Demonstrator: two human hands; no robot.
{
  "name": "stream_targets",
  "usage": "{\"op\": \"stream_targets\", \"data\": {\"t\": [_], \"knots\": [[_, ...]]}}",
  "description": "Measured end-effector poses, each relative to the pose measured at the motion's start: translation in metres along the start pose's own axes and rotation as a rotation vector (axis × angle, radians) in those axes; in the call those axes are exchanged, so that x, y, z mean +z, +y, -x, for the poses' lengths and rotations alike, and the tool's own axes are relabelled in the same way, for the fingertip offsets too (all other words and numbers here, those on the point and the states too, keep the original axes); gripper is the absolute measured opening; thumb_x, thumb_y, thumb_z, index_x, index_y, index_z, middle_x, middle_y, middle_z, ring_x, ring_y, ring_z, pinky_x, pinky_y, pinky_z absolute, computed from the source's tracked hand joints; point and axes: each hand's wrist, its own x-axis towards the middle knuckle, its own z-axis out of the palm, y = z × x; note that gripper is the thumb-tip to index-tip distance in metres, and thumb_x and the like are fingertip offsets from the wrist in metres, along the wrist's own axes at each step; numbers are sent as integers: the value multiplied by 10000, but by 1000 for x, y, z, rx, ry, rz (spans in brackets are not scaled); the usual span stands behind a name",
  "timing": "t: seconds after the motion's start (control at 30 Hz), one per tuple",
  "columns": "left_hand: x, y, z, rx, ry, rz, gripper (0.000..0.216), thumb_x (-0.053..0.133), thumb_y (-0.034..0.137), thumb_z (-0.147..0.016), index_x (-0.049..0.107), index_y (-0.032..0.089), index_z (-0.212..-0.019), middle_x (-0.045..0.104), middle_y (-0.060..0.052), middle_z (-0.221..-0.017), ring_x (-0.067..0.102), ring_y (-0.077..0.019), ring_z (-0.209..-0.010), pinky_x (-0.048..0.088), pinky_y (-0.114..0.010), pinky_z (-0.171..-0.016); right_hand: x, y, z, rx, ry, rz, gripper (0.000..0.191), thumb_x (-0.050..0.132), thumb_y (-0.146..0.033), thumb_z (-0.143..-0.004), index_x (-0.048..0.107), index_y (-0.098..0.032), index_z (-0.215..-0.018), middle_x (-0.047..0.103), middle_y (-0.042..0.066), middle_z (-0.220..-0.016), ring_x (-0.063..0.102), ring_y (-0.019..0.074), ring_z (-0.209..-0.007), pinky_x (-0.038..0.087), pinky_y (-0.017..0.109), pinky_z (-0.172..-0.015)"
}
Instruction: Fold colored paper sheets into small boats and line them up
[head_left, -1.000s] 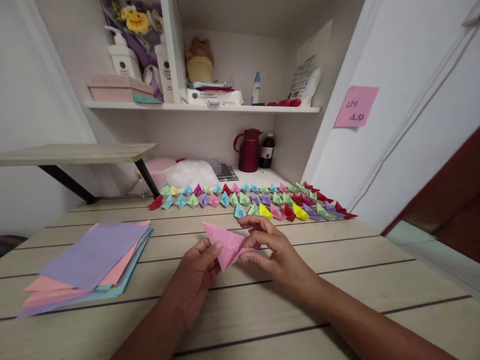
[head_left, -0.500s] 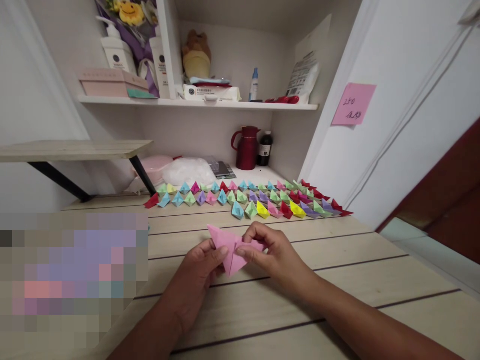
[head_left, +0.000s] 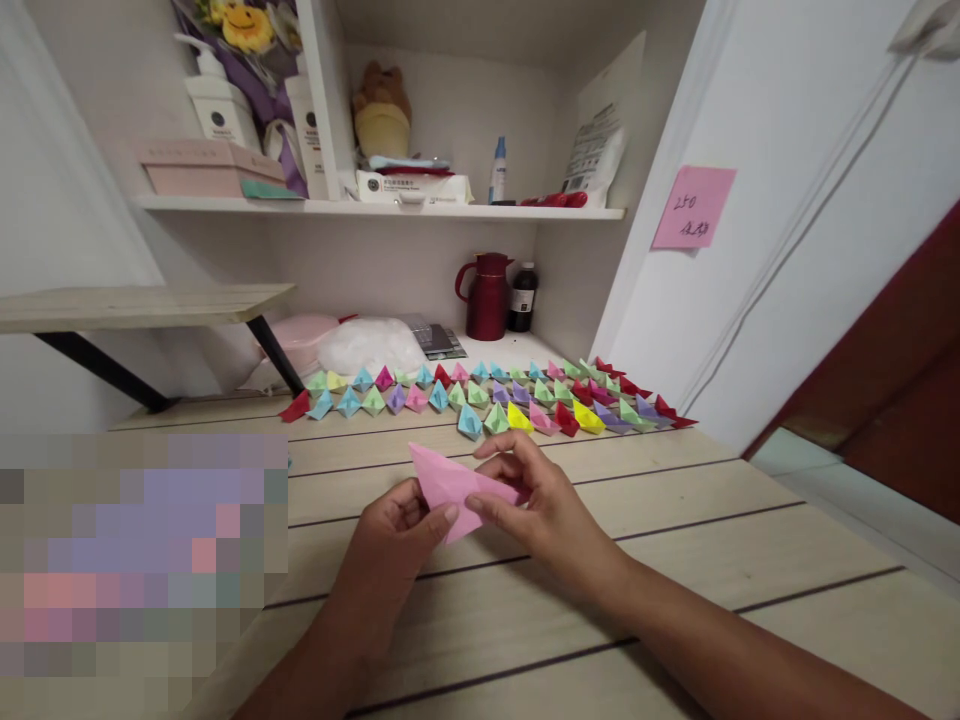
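A pink folded paper boat [head_left: 444, 482] is held between my two hands above the wooden table, one pointed end up to the left. My left hand [head_left: 397, 530] pinches its lower left side between thumb and curled fingers. On its right side, the thumb of my right hand [head_left: 544, 505] presses the front while the bent fingers reach behind it; those fingertips are partly hidden by the paper. Beyond my hands stand rows of small paper boats [head_left: 470, 421] in blue, green, yellow, red, purple and pink.
The slatted table [head_left: 675, 560] runs back to a white shelf unit [head_left: 450, 210]. A dark red jug [head_left: 487, 298] and a dark bottle [head_left: 523, 298] stand behind the boats. At left is a raised wooden stand [head_left: 150, 302]; the lower left corner is blurred out.
The pink paper has been turned so a smoother face shows instead of the centre crease. My right index finger has lifted off its top edge. The view has shifted slightly.
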Motion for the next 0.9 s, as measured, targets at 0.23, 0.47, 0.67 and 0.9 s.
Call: {"op": "stream_targets", "data": {"t": [0.23,0.47,0.67,0.9], "knots": [[2,1,7,79,48,-390,149,727,285,-688,655,183,-770,643,-5,-714,605,-182,-726,459,-269,-675,-1,-7,-2,86,-104,66,245,719,-263,-773,632,-187,-989,562,-32,-729,506,125,-694,374,243,-636],[7,8,10,90,69,-371,183,682,360,-740,625,188,-709,545,42,-590,476,-112,-569,368,-206,-546,0,-4,-3,154,-16,-85,338,753,-396,-731,515,-166,-666,457,-54,-623,391,91,-590,297,225,-552],[8,11,11,68,69,-253,210,756,352,-677,654,193,-767,576,35,-590,496,-123,-565,387,-219,-569,3,2,-6,271,123,-375,492,829,-461,-611,422,-186,-635,383,-87,-548,315,66,-503,223,212,-492],[2,8,11,85,173,-299,229,721,380,-730,635,177,-671,521,36,-560,443,-110,-561,345,-219,-560,4,0,-6,287,130,-473,437,835,-454,-607,509,-173,-678,528,-39,-618,434,99,-564,306,235,-551]]}}
